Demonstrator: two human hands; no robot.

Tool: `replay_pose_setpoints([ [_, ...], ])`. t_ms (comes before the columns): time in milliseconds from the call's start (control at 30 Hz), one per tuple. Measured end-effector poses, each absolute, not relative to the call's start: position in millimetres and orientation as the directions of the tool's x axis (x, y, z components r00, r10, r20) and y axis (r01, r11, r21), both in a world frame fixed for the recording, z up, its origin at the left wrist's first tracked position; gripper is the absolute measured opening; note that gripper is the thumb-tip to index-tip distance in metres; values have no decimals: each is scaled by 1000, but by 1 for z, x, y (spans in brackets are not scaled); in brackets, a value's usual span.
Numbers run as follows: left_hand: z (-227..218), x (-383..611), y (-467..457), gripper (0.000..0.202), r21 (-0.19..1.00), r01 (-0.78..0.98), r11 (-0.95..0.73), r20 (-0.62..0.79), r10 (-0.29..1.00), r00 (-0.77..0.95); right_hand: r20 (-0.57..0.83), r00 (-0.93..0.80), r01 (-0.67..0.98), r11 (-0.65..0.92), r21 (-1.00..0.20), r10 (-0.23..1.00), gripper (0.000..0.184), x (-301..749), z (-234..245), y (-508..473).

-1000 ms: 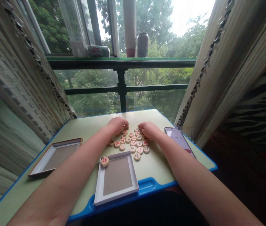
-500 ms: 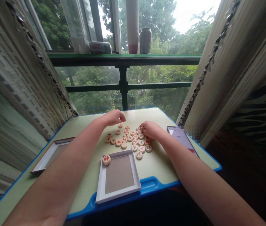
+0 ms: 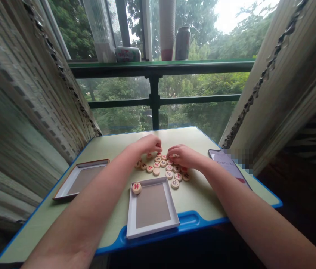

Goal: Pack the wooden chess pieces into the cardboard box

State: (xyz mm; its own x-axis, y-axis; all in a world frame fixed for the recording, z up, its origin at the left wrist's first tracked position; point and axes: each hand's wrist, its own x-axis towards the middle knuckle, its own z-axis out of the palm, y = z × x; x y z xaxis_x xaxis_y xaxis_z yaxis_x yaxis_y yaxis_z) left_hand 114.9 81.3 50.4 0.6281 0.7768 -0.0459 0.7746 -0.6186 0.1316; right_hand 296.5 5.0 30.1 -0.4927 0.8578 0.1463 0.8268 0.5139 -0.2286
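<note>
Several round wooden chess pieces [image 3: 162, 168] with red or dark characters lie in a loose heap in the middle of a pale green table [image 3: 113, 149]. My left hand [image 3: 150, 144] hovers over the far left of the heap, fingers curled and pinched together. My right hand [image 3: 179, 155] rests on the heap's right side, fingers bent down onto the pieces. What either hand holds is hidden. A white tray [image 3: 131, 209] sits in front of the heap, with one red-marked piece [image 3: 136, 187] in its far left corner.
A second tray [image 3: 62, 186] with a brown rim lies at the left of the table. A phone [image 3: 229, 168] with a lit screen lies at the right edge. Cans [image 3: 183, 43] and a cup stack stand on the window ledge. Curtains hang on both sides.
The view has shifted left, so everything sits further right in frame. My left hand lifted off the heap, then came back over its far left. My right hand stayed on the pieces.
</note>
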Motion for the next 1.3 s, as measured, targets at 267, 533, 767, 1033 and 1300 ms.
replay_pose_setpoints([
  [267, 62, 100, 85, 61, 127, 835, -536, -211, 808, 550, 117, -382, 880, 400, -255, 917, 44, 304, 41, -3],
  [533, 64, 101, 83, 84, 226, 859, -459, -359, 781, 511, 175, -489, 826, 518, -222, 854, 25, 297, 32, 1],
  [767, 64, 110, 79, 54, 116, 794, -597, -292, 744, 601, 184, -508, 817, 538, -207, 842, 21, 294, 32, 0],
  [1033, 61, 109, 82, 46, 179, 767, -616, -314, 703, 638, 167, -460, 859, 485, -164, 872, 22, 297, 28, 4],
  [1300, 67, 112, 75, 41, 223, 725, -652, -254, 679, 689, 145, -416, 898, 431, -90, 898, 27, 294, 27, 4],
])
